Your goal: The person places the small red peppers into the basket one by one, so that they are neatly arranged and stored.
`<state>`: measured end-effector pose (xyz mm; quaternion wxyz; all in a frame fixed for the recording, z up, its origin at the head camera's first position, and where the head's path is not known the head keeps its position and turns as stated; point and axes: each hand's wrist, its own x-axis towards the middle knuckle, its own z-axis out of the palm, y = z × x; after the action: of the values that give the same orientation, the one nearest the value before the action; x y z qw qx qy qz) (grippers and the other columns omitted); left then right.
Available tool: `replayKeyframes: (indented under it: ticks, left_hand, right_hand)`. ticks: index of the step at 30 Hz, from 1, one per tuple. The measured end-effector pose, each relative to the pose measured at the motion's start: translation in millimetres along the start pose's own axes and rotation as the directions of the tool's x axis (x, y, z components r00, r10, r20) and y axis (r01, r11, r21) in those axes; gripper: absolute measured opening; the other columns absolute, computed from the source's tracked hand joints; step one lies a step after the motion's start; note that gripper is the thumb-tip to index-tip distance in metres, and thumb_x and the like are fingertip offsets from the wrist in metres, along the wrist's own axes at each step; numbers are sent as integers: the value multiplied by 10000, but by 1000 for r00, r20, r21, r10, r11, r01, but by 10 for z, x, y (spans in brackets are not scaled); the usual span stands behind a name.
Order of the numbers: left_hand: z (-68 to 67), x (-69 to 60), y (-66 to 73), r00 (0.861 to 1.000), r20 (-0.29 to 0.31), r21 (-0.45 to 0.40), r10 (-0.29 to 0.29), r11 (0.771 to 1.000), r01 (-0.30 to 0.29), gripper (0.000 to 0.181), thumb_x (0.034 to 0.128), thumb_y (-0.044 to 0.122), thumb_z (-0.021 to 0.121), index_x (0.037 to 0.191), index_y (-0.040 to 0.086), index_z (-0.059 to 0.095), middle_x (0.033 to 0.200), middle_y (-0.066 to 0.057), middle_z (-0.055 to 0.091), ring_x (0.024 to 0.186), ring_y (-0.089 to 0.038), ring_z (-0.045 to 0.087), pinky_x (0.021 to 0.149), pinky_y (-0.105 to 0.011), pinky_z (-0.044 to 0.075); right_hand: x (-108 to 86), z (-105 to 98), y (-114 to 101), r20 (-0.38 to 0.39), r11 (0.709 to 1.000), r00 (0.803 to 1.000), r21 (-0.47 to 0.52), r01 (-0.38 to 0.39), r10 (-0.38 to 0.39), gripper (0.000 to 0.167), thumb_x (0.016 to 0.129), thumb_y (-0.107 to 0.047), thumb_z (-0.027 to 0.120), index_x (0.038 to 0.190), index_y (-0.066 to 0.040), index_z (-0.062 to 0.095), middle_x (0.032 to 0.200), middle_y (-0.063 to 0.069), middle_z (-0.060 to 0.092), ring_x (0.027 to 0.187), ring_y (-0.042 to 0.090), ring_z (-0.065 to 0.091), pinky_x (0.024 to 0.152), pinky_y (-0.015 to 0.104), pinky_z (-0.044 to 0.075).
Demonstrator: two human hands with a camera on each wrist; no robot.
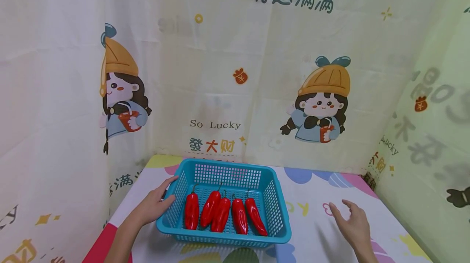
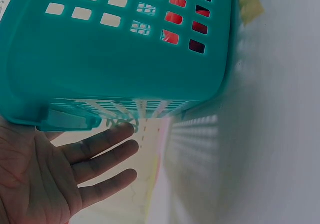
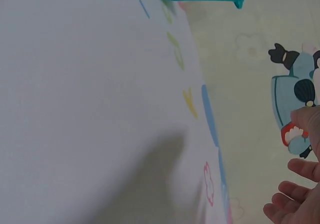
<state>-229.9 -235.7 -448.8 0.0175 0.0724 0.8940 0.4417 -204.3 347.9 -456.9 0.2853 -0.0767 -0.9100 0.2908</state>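
A blue plastic basket [image 1: 224, 236] with mesh walls stands on the table, and several glossy red chili peppers [image 1: 221, 215] with thin dark stems lie in it, roughly side by side. My left hand [image 1: 156, 205] is at the basket's left side. In the left wrist view the left hand [image 2: 55, 176] has its fingers straight and spread beside the basket wall [image 2: 115, 69]; whether it touches the rim I cannot tell. My right hand [image 1: 353, 224] hovers over the table right of the basket, fingers loosely bent and apart, holding nothing. The right wrist view shows that hand [image 3: 300, 184] at its right edge.
The table [image 1: 308, 230] has a white cover printed with coloured shapes. Pale cloth walls [image 1: 220, 91] with cartoon figures and lettering enclose its back, left and right sides. Below the right hand a shadow falls on the cover.
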Motion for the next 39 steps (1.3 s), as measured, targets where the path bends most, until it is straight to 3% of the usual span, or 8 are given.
replayKeyframes:
  ticks: [5,12,20,28,39]
  left_hand:
    - [1,4,1,1000,-3,4,4,1000,-4,719,955,210,649,1595,170,322,1490,-309,465,1218,-470,561,746,-477,635]
    - [-8,-2,8,1000,5,0,8,1000,-8,729,952,218,659,1594,174,316,1491,-316,459,1220,-482,561,739,-478,635]
    - [-2,2,1,1000,0,5,7,1000,-7,726,954,219,650,1596,173,313,1496,-319,453,1235,-510,547,738,-482,635]
    - [-10,2,-4,1000,7,-3,22,1000,-22,727,958,226,653,1596,169,310,1503,-319,445,1240,-508,546,741,-484,634]
    - [-5,2,5,1000,10,-4,16,1000,-16,719,962,218,644,1597,169,309,1495,-320,453,1225,-492,557,738,-478,635]
  right_hand:
    - [27,-10,77,44,996,997,-59,-62,65,633,919,-329,721,1288,163,572,1008,353,608,955,446,553,810,545,434]
    - [78,-33,184,126,978,974,-113,-176,190,700,961,-384,665,1350,173,497,1306,428,517,1216,562,461,1057,698,363]
    - [72,-32,363,104,975,975,-123,-186,199,677,948,-368,672,1337,163,513,1245,416,552,1136,540,472,924,671,450]
    - [86,-45,495,163,943,931,-116,-311,327,762,946,-425,675,1400,141,440,1289,411,460,1145,524,395,909,636,518]
    - [87,-74,674,132,939,936,-156,-306,327,718,920,-389,710,1331,152,477,1167,411,530,1076,524,456,888,647,484]
